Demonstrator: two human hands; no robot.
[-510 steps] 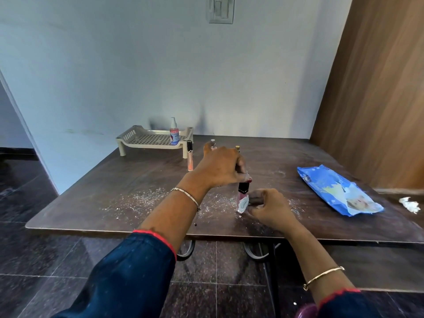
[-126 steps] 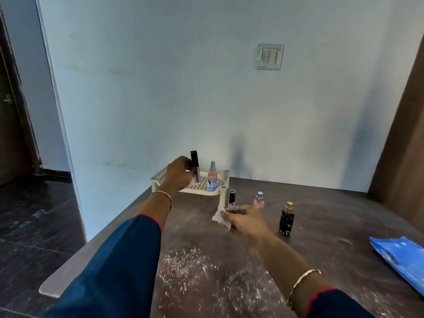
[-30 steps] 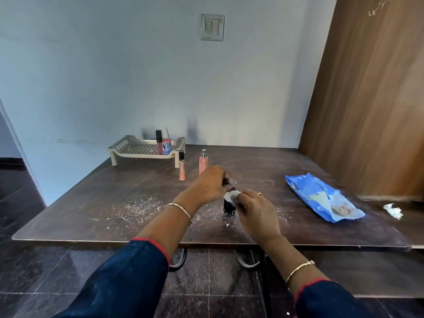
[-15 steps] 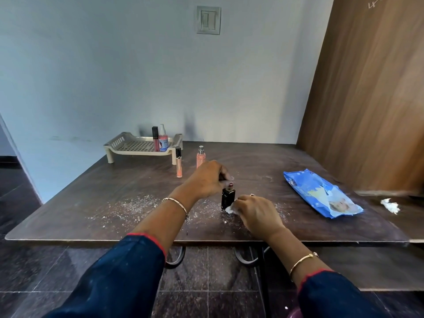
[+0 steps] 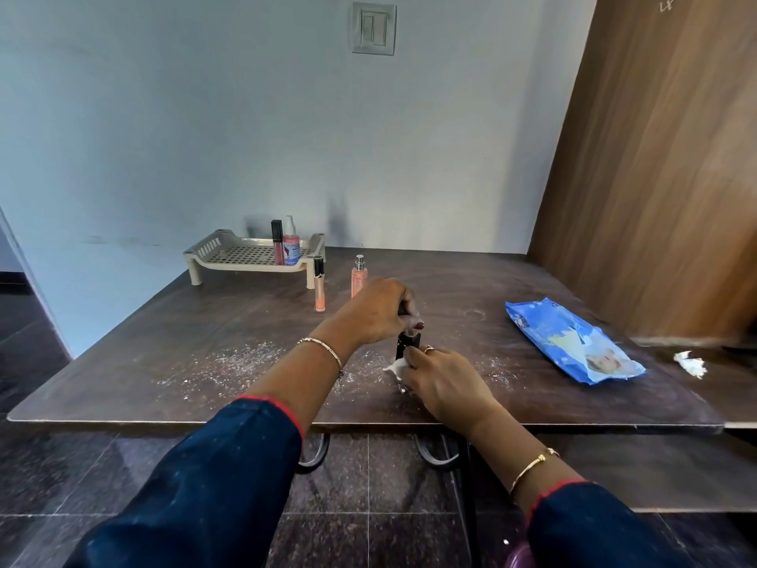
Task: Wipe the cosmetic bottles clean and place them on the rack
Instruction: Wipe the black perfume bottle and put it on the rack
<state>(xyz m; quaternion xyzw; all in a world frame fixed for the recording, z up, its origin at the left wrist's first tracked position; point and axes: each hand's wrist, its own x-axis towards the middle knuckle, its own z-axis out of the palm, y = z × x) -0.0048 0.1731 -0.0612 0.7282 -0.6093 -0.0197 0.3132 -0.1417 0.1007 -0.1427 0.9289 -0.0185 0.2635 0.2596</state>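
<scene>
Black bottle [image 5: 406,344]: standing upright on the table [image 5: 205,313], near its front edge and between the two hands; only its dark body is showing, as fingers are covering the top.
Left hand [image 5: 377,311]: reaching over from above, its grip clamping on the top of the black bottle with the fingers curling down round the cap.
Right hand [image 5: 440,377]: lying low on the table just in front of the bottle, its grip pinching a white wipe [image 5: 394,366] and pressing it against the bottle's lower side.
White powder [image 5: 229,362]: lying scattered over the table around both hands and off to the left.
Peach spray bottle [image 5: 359,276]: standing upright on the table just behind the left hand.
Orange tube [image 5: 319,289]: standing upright with a black cap, just in front of the rack's right leg.
Rack [image 5: 205,251]: sitting at the table's far left corner against the wall, carrying a dark-capped pink tube [image 5: 277,248] and a pink pump bottle [image 5: 291,248] side by side at its right end.
Blue wipes packet [image 5: 573,342]: lying flat on the right of the table, well apart from the hands.
Crumpled wipe [image 5: 691,362]: lying beyond the packet at the far right.
</scene>
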